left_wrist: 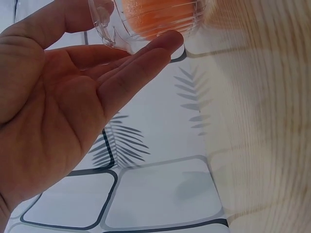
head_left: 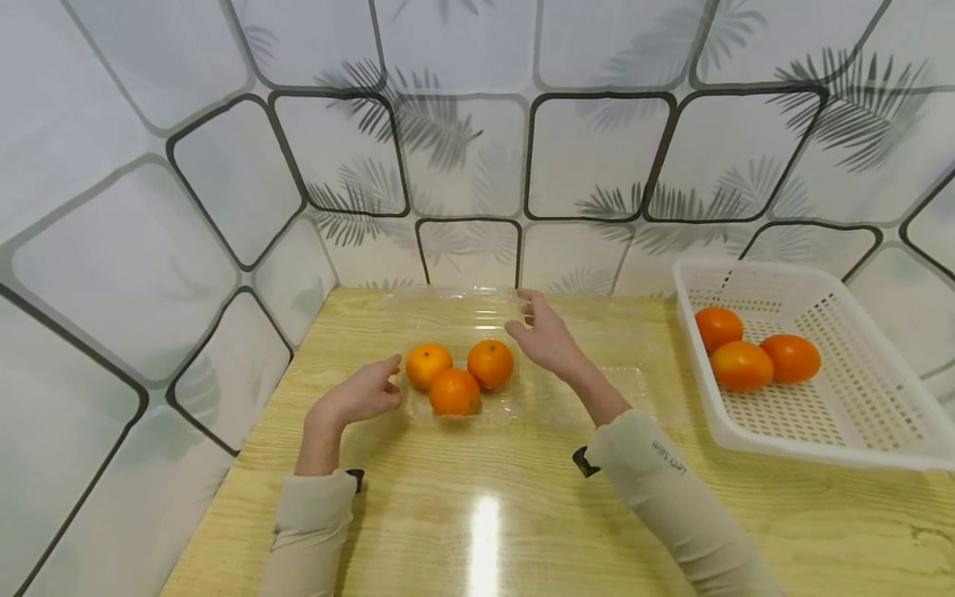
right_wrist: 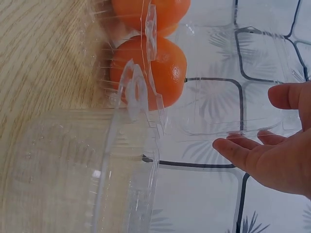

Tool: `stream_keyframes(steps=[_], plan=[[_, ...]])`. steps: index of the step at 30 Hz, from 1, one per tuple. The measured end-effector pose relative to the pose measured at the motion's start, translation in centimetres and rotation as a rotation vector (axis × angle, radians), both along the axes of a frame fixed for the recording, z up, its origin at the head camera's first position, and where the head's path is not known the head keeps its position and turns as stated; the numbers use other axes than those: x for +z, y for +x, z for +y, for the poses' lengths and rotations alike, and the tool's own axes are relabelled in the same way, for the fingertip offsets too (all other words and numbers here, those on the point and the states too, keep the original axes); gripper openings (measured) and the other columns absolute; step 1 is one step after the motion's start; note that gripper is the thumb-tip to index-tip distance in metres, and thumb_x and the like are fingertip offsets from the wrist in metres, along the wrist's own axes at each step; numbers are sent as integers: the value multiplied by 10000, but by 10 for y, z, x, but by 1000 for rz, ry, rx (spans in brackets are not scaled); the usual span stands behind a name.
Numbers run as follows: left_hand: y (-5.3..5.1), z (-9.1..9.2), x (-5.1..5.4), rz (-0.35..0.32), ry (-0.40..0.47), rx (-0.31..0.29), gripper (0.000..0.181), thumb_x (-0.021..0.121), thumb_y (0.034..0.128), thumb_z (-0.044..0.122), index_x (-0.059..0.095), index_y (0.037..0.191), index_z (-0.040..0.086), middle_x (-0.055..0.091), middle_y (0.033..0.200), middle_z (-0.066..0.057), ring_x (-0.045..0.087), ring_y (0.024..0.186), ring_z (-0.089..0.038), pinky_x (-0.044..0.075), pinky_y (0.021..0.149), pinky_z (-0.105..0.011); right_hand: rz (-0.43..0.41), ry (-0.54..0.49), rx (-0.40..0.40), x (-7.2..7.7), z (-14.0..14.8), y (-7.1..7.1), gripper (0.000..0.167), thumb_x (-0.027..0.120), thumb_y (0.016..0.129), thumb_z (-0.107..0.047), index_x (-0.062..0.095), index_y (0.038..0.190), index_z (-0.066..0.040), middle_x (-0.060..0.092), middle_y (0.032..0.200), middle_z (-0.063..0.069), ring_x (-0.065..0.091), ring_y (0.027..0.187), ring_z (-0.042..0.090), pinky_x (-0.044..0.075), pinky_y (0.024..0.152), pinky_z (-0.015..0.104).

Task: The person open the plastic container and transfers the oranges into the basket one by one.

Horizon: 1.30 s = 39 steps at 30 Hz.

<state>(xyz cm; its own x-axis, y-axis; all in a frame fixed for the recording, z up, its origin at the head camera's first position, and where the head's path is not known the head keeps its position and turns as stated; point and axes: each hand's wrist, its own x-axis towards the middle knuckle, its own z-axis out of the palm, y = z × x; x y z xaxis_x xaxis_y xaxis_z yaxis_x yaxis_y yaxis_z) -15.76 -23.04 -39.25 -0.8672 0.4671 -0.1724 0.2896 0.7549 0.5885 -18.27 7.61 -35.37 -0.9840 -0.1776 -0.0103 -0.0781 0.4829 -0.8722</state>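
Three oranges sit in the base of a clear plastic clamshell box on the wooden table. Its clear lid stands raised on the wall side. My left hand is at the box's left side; in the left wrist view, straight fingers touch the clear wall and the thumb lies near the rim. At the lid's right edge is my right hand, its fingers extended. In the right wrist view, its fingertips meet the lid's edge, with the thumb apart.
A second clear clamshell box, holding nothing, lies right of the oranges. Farther right stands a white perforated basket with three orange-red oval fruits, perhaps tomatoes. A patterned wall covering borders the table behind and on the left.
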Motion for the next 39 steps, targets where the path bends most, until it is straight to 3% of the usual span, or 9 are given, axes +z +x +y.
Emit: stream_keyframes(steps=[9,23,34,39], plan=[[2,-1,1,17,-16,-28,667,537,899,15,262,1474,-182,453,1407,-377,622,1128,-396,514,907,-471,-6,-28,0,0,0,-6,675,542,962,-201,247,1552,-59,382,1508,278,396,1377,443,344,1119,530],[4,0,5,-18,-7,-38,667,540,919,8,237,1481,-185,436,1417,-383,627,1115,-376,514,887,-447,-1,-90,-23,-8,4,-17,678,535,948,-139,252,1551,-8,367,1521,277,401,1385,416,362,1114,502],[8,4,7,-22,-38,-34,678,554,900,16,256,1474,-186,463,1396,-377,621,1107,-367,508,868,-438,-48,-234,35,-20,13,-32,800,572,952,-94,113,1608,-119,254,1582,268,290,1447,419,302,1143,526],[7,3,8,-11,-54,-34,684,563,897,25,259,1472,-189,472,1389,-376,631,1027,-309,505,829,-408,-37,-216,77,-22,13,-40,756,570,948,-91,181,1596,-97,228,1602,238,267,1452,432,300,1143,533]])
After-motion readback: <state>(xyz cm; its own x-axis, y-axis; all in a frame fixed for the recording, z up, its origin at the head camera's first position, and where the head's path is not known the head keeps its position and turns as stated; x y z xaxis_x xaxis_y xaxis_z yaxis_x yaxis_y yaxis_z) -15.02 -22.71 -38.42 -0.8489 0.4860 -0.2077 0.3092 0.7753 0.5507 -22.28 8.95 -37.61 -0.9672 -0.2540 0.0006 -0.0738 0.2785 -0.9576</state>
